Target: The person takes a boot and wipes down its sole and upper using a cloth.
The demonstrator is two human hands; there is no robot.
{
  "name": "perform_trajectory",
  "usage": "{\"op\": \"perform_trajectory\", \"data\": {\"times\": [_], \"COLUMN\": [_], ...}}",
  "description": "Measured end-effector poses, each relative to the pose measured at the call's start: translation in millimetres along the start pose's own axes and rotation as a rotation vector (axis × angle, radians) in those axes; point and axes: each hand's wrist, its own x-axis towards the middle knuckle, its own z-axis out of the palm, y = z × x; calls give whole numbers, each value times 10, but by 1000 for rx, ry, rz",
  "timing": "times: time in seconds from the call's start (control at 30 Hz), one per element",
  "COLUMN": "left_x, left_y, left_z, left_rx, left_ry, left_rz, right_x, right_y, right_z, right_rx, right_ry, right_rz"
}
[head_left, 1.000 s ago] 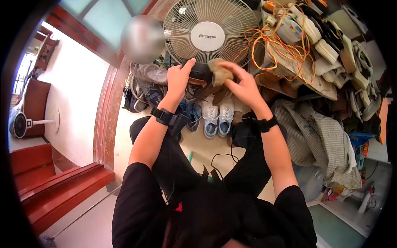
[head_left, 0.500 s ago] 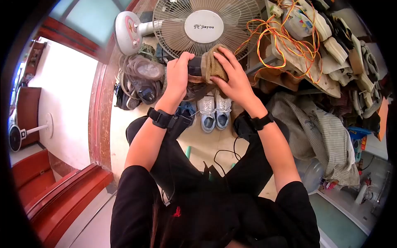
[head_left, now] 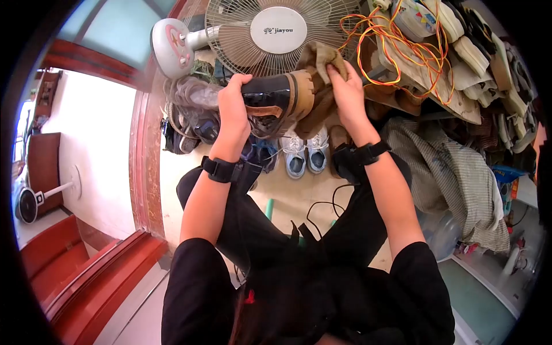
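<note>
Left to right: the left hand (head_left: pixel 232 109) gripped a black-and-tan shoe (head_left: pixel 267 91), held up before the fan (head_left: pixel 279 30); at the shoe's tan edge hung a brown cloth (head_left: pixel 323 60), pinched in the right hand (head_left: pixel 348 96). The step appeared to be wiping; the next stroke called for a steady left grip and firm cloth contact.

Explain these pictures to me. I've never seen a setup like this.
There is no robot here: these are a person's own bare hands, with black straps at the wrists. All the pictures come from one camera worn on the head, looking forward and down. The left hand holds a black-and-tan shoe; the right hand grips a brown cloth beside its sole. Below, pale lace-up shoes stand on the floor; beyond is a fan.
</note>
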Motion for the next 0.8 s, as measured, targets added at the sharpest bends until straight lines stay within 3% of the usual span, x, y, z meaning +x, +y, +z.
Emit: {"op": "perform_trajectory", "data": {"times": [0.3,0.43,0.5,0.53,0.67,0.8], "left_x": [32,36,72,96,134,160], "left_y": [104,136,127,124,120,43], "left_z": [-137,-147,-172,-185,-213,-235], "left_rx": [-108,-99,-134,-170,-207,-179], "left_ry": [-6,20,42,60,45,68], "left_rz": [-28,20,11,4,-44,-80], "right_x": [-63,-67,-120,-159,-261,-403], "right_y": [-137,-52,-64,-78,-62,172], "right_z": [13,32,49,56,115,193], "right_rx": [231,219,-80,-77,-485,-736], "right_ry": [-119,-177,-228,-231,-373,-550], "right_rz": [176,103,-131,-129,-523,-649]}}
